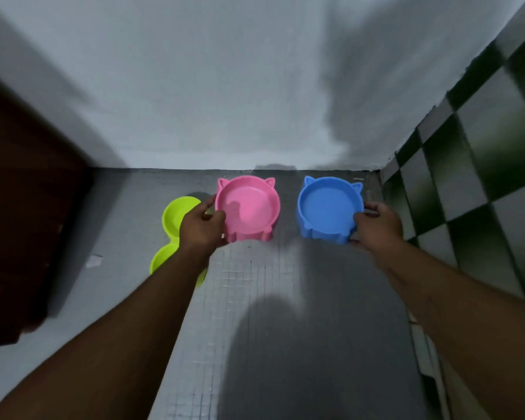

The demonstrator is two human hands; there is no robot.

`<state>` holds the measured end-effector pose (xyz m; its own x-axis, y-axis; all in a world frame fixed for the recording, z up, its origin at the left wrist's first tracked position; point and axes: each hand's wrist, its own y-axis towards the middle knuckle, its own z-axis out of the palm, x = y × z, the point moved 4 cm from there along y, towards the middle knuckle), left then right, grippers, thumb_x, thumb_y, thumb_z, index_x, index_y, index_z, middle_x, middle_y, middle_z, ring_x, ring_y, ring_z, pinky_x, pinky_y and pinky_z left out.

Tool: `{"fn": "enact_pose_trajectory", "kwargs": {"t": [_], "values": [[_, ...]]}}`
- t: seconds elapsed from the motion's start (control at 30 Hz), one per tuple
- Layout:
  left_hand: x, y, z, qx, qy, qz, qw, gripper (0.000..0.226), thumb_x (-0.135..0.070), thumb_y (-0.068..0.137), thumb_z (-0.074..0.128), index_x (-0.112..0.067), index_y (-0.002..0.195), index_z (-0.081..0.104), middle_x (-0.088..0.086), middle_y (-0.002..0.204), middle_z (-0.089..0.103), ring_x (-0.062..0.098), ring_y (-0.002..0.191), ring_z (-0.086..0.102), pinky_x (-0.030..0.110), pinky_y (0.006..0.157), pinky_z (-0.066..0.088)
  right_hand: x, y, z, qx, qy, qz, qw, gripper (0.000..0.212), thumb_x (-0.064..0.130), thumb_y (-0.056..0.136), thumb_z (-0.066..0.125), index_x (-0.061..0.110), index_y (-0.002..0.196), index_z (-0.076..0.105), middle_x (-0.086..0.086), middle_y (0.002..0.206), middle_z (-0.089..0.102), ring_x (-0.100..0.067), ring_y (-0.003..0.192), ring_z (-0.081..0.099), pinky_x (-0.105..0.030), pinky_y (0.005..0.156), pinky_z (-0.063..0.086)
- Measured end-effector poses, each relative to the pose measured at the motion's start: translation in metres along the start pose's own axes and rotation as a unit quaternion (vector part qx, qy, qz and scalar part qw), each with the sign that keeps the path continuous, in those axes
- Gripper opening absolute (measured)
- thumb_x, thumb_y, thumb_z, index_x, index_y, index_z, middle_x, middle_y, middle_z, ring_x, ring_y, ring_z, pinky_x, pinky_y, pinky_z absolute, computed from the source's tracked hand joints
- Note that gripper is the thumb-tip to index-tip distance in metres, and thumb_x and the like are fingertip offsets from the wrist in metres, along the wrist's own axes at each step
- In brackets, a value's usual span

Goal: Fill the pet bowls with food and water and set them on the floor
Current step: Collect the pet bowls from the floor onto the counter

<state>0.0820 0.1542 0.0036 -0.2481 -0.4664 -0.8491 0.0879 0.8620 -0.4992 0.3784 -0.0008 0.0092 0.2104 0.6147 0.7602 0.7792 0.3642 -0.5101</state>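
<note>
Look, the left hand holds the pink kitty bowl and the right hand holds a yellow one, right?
Not yellow. The head view shows the left hand holding the pink cat-eared bowl, and the right hand holding a blue cat-eared bowl.

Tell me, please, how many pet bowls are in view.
3: a pink bowl in the left hand, a blue bowl in the right hand, a green double bowl farther left, partly hidden by the left arm.

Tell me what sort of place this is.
Probably an indoor floor corner in a home: a grey gridded floor, a plain white wall behind, checkered green-and-white tiling on the right, plus a pink pet bowl and a blue pet bowl.
</note>
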Motion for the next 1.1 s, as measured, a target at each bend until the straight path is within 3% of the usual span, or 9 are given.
{"fn": "enact_pose_trajectory", "kwargs": {"t": [0.1, 0.17, 0.27, 0.47, 0.6, 0.77, 1.1], "values": [[-0.055, -0.054, -0.027, 0.009, -0.016, 0.001, 1.000, 0.045, -0.001, 0.097, 0.055, -0.021, 0.137, 0.062, 0.019, 0.101, 0.069, 0.034, 0.079, 0.070, 0.038, 0.055, 0.062, 0.043, -0.062, -0.035, 0.003, 0.024, 0.006, 1.000, 0.038, 0.001, 0.091, 0.058, 0.013, 0.127, 0.058, -0.006, 0.110, 0.061, -0.020, 0.074, 0.065, -0.049, 0.071, 0.062], [-0.094, -0.095, -0.046, 0.010, -0.031, 0.005, 0.999, 0.047, 0.001, 0.097, 0.055, -0.024, 0.136, 0.063, 0.014, 0.099, 0.071, 0.029, 0.072, 0.072, 0.035, 0.055, 0.060, 0.074, -0.105, -0.058, 0.008, 0.055, 0.003, 0.998, 0.037, 0.001, 0.092, 0.057, 0.012, 0.127, 0.057, -0.006, 0.113, 0.061, -0.021, 0.078, 0.065, -0.043, 0.065, 0.061], [-0.143, -0.155, -0.074, 0.016, -0.046, 0.010, 0.999, 0.048, 0.003, 0.096, 0.054, -0.022, 0.136, 0.064, 0.017, 0.105, 0.072, 0.031, 0.073, 0.072, 0.036, 0.058, 0.060, 0.118, -0.171, -0.088, 0.019, 0.087, 0.006, 0.996, 0.033, 0.001, 0.092, 0.057, 0.016, 0.122, 0.058, -0.008, 0.119, 0.062, -0.031, 0.096, 0.068, -0.036, 0.058, 0.061], [-0.233, -0.266, -0.129, 0.030, -0.030, 0.012, 0.999, 0.049, 0.002, 0.093, 0.058, -0.018, 0.137, 0.063, 0.024, 0.094, 0.071, 0.038, 0.075, 0.071, 0.049, 0.069, 0.063, 0.199, -0.300, -0.152, 0.031, 0.105, -0.017, 0.994, 0.028, 0.002, 0.091, 0.060, 0.021, 0.113, 0.060, -0.007, 0.119, 0.064, -0.032, 0.099, 0.067, -0.043, 0.063, 0.063], [-0.283, -0.336, -0.158, 0.041, -0.037, 0.040, 0.998, 0.045, 0.000, 0.095, 0.060, -0.016, 0.137, 0.063, 0.024, 0.096, 0.072, 0.036, 0.075, 0.071, 0.050, 0.069, 0.063, 0.235, -0.371, -0.193, 0.049, 0.115, -0.045, 0.991, 0.027, 0.002, 0.090, 0.060, 0.020, 0.110, 0.060, -0.008, 0.116, 0.065, -0.034, 0.098, 0.068, -0.044, 0.061, 0.063], [-0.312, -0.422, -0.182, 0.037, -0.064, 0.078, 0.994, 0.044, 0.001, 0.097, 0.058, -0.013, 0.138, 0.063, 0.017, 0.103, 0.069, 0.033, 0.077, 0.068, 0.044, 0.064, 0.064, 0.238, -0.438, -0.242, 0.076, 0.116, -0.067, 0.988, 0.025, 0.003, 0.089, 0.062, 0.021, 0.107, 0.064, -0.006, 0.113, 0.067, -0.033, 0.098, 0.068, -0.045, 0.059, 0.062], [-0.311, -0.574, -0.222, 0.027, -0.071, 0.104, 0.992, 0.042, 0.000, 0.096, 0.057, -0.014, 0.135, 0.066, 0.017, 0.098, 0.070, 0.019, 0.062, 0.071, 0.035, 0.059, 0.060, 0.212, -0.569, -0.349, 0.067, 0.150, -0.090, 0.982, 0.022, 0.003, 0.091, 0.058, 0.018, 0.106, 0.063, -0.005, 0.109, 0.069, -0.028, 0.095, 0.071, -0.052, 0.068, 0.062]]}}
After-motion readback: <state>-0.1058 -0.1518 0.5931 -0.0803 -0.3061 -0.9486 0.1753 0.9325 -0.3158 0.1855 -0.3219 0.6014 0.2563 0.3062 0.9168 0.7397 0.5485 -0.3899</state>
